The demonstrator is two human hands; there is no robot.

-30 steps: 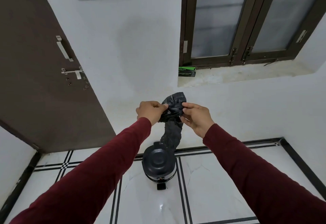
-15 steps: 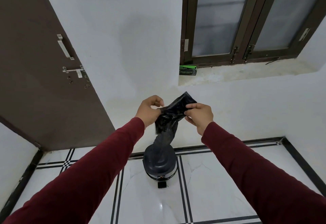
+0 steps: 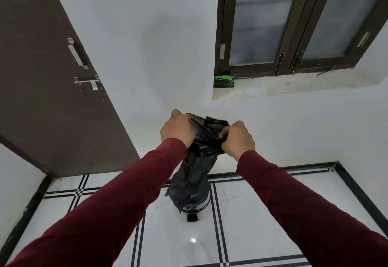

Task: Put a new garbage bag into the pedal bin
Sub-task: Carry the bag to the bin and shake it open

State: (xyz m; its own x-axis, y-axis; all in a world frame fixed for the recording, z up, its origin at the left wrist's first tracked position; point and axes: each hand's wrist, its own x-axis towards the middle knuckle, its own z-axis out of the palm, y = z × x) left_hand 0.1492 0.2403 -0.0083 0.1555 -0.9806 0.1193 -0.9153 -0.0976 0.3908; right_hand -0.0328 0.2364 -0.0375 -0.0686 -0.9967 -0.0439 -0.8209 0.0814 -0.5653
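Note:
A black garbage bag (image 3: 194,172) hangs in front of me, crumpled, its top held between both hands. My left hand (image 3: 176,128) grips the bag's upper left edge and my right hand (image 3: 238,138) grips the upper right edge, stretching the top apart. Below them the small black pedal bin (image 3: 198,203) stands on the floor by the wall, mostly hidden behind the hanging bag. Its foot pedal (image 3: 192,217) sticks out toward me. Whether the lid is up or down is hidden.
A brown door (image 3: 42,77) with a bolt stands at the left. A green box (image 3: 223,81) lies on the window ledge (image 3: 294,86) at the right. White marble floor (image 3: 262,224) with black stripes spreads around the bin.
My hands have moved further apart, pulling the top of the bag wider. The bag has unfurled and now hangs lower, covering most of the bin.

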